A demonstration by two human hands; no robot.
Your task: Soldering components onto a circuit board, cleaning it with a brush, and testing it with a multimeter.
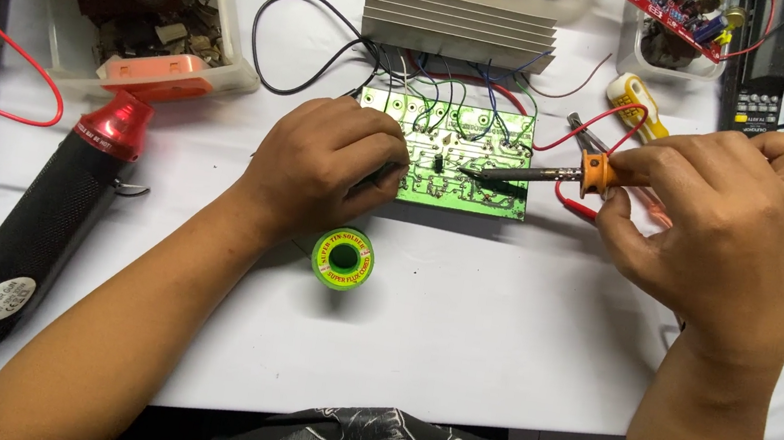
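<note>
While the left hand (323, 166) steadies the circuit board (466, 159), the right hand (714, 227) apparently touches a soldering iron (539, 174) there.

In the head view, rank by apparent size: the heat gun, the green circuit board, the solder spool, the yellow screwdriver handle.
1. heat gun
2. green circuit board
3. solder spool and yellow screwdriver handle: these look alike, so no ranking between them.

bare white table (498, 335) front, heat gun (49, 215) blocking left

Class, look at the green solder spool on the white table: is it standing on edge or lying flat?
Lying flat: the green solder spool shows its round face and centre hole upward.
</note>
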